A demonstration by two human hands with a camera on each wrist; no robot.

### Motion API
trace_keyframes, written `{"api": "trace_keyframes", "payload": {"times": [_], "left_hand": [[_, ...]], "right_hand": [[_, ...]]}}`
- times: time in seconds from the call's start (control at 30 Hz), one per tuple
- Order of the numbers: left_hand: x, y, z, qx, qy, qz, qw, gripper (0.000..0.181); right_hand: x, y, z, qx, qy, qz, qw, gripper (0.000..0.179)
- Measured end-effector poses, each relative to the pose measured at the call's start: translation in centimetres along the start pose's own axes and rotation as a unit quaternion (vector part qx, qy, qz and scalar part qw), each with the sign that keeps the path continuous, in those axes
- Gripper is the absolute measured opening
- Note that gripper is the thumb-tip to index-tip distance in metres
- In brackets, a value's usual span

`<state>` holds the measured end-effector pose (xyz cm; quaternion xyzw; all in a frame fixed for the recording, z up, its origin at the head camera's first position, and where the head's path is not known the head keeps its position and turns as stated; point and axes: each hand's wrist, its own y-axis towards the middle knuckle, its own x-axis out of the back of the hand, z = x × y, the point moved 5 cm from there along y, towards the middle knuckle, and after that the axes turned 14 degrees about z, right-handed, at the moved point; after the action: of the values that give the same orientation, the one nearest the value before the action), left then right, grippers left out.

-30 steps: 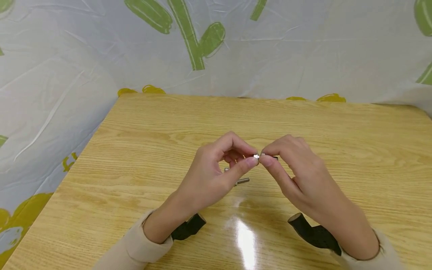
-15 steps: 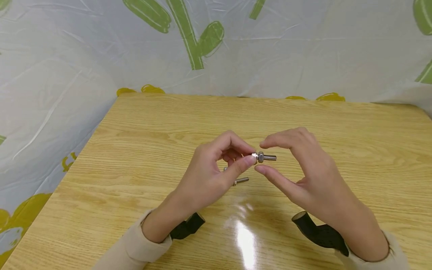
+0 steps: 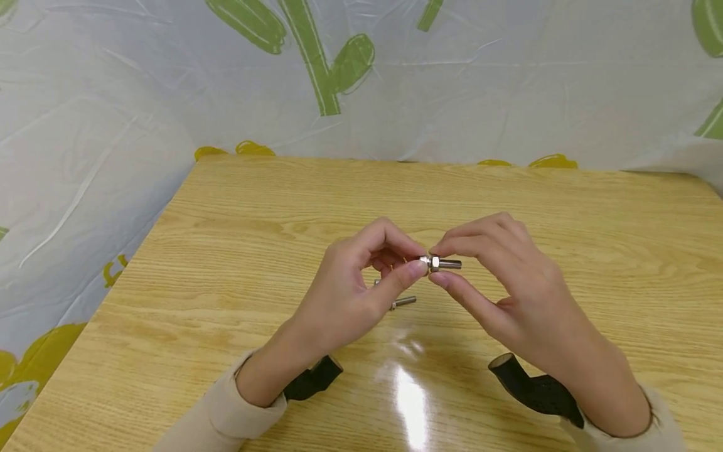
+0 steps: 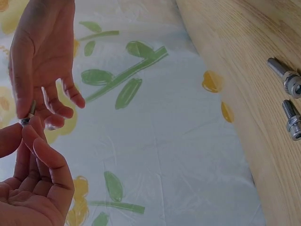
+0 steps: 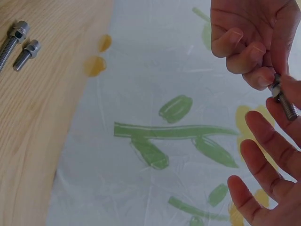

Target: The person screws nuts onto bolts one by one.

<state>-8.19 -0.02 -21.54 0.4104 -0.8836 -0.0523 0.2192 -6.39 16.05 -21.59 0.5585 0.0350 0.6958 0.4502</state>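
A silver bolt [image 3: 452,264] is held level over the table in the head view, its threaded end to the right. My left hand [image 3: 356,289] pinches it at the head, between thumb and index finger. On the shank sits a hex nut [image 3: 435,263], with the thumb and index fingertips of my right hand [image 3: 514,282] at its lower and upper sides. The right hand's other fingers are spread in the right wrist view. Two more bolts lie on the table: a larger bolt [image 5: 10,44] and a smaller bolt [image 5: 27,55], both with nuts. My left hand partly hides them in the head view.
The wooden table [image 3: 271,207] reaches back to a pale sheet [image 3: 452,94] with green and yellow plant prints, which also hangs at the left. Black curved wrist pieces show below both wrists, one of them the right wrist mount [image 3: 531,386].
My right thumb and index finger came off the nut, opened apart so the nut and threads showed, then closed back on the nut. The left hand kept its pinch.
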Motion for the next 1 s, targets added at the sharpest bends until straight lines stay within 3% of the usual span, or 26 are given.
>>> {"api": "trace_keyframes", "payload": {"times": [0.23,0.5,0.63,0.77,1.0], "left_hand": [[-0.2,0.0,0.7,-0.022,-0.004,-0.001,0.9998,0.009],[-0.6,0.1,1.6,-0.048,0.0,-0.003,0.9988,0.011],[-0.5,0.1,1.7,-0.054,0.003,-0.005,0.9985,0.01],[-0.3,0.0,1.2,-0.042,0.002,-0.003,0.9991,0.011],[-0.2,0.0,0.4,-0.019,-0.003,0.003,0.9998,0.008]], "right_hand": [[-0.7,-0.2,-0.5,-0.029,-0.008,-0.005,0.9995,0.01],[-2.8,-3.0,-5.1,-0.066,-0.003,-0.007,0.9978,0.012],[-1.7,-2.1,-3.7,-0.052,0.02,0.008,0.9984,0.023],[-0.3,-0.7,-1.4,-0.006,0.038,0.005,0.9992,0.04],[0.0,-0.2,-0.3,0.038,0.031,-0.013,0.9987,0.028]]}}
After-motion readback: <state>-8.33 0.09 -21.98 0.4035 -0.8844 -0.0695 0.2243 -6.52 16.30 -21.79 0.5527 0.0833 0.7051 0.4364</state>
